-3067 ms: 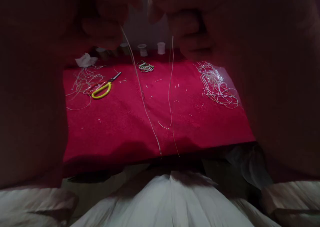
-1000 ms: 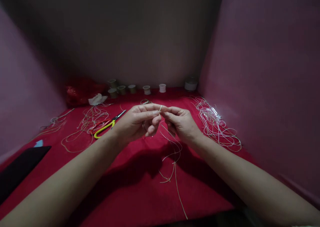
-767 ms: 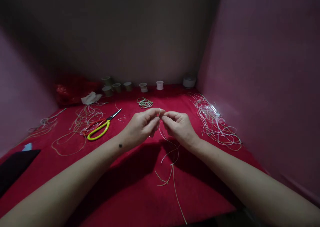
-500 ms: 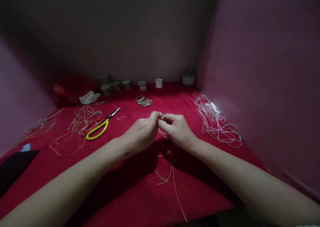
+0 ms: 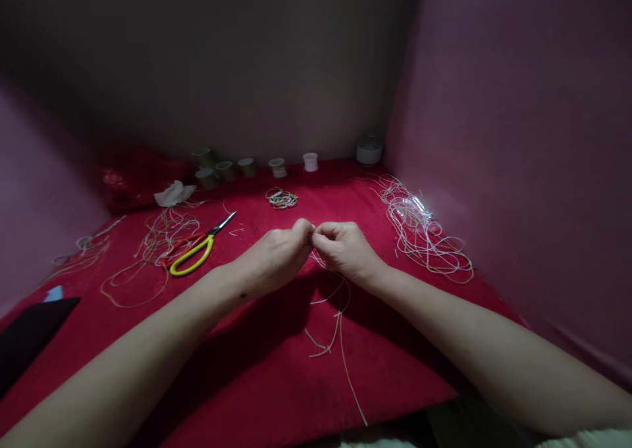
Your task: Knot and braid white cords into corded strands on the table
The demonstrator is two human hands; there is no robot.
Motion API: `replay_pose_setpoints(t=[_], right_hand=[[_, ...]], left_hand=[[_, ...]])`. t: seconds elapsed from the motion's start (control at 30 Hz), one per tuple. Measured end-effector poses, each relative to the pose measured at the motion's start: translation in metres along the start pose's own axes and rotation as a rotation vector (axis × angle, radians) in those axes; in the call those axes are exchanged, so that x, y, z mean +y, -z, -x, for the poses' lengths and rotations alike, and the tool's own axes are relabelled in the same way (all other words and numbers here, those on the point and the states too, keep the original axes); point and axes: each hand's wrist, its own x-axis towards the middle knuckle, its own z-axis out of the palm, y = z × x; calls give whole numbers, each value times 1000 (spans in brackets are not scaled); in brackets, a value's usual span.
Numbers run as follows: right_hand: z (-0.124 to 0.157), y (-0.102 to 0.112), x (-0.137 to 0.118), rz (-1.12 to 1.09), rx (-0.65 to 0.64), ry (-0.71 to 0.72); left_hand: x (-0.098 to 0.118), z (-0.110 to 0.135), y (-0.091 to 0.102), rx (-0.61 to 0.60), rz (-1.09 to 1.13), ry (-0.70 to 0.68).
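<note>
Above the middle of the red cloth (image 5: pixel 276 395), my left hand (image 5: pixel 279 257) and my right hand (image 5: pixel 348 250) meet at their fingertips. Both are closed in a pinch on thin cord (image 5: pixel 342 343). Its pale and tan strands hang below my right hand and trail over the cloth toward the front edge. The exact spot where the fingers grip is mostly hidden behind them. Just beyond my hands lies a small coiled bundle of green and white cord (image 5: pixel 282 199). Left of my left hand are scissors (image 5: pixel 197 250) with yellow and red handles, blades pointing away to the right.
Loose cords (image 5: pixel 168 231) lie tangled on the left, and a tangle of white cord (image 5: pixel 424 234) lies on the right near the pink wall (image 5: pixel 518 139). Several thread spools (image 5: pixel 310 162) line the back beside a lidded jar (image 5: pixel 369 150). A red plastic bag (image 5: pixel 138 175) sits back left.
My right-hand fingers have drawn closer together against the left fingertips. The whole view has shifted slightly; the scissors, spools and cord tangles lie as before.
</note>
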Motion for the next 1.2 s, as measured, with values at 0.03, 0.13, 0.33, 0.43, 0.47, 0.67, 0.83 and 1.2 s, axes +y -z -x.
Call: replay_pose_setpoints(t=[0.03,0.13,0.33,0.43,0.47,0.67,0.83,1.2], right_hand=[[0,0,0,-12,10,-5],[2,-1,-2,-101,42,-20],[6,-3,-9,-167,77,44],[7,-3,-9,-119,88,100],[7,-3,-9,-99,95,116],[9,-7,-9,-181,110,66],[5,-5,-7,-459,88,-119],[-3,4,-2,-470,107,-147]], left_hand=[[0,0,0,-2,-14,-26],[0,2,-5,93,-67,-76],[3,3,-22,411,119,-69],[4,3,-25,417,187,-34],[4,3,-23,403,205,-12],[10,0,-5,213,250,106],[13,2,4,237,204,160],[10,-5,24,110,766,510]])
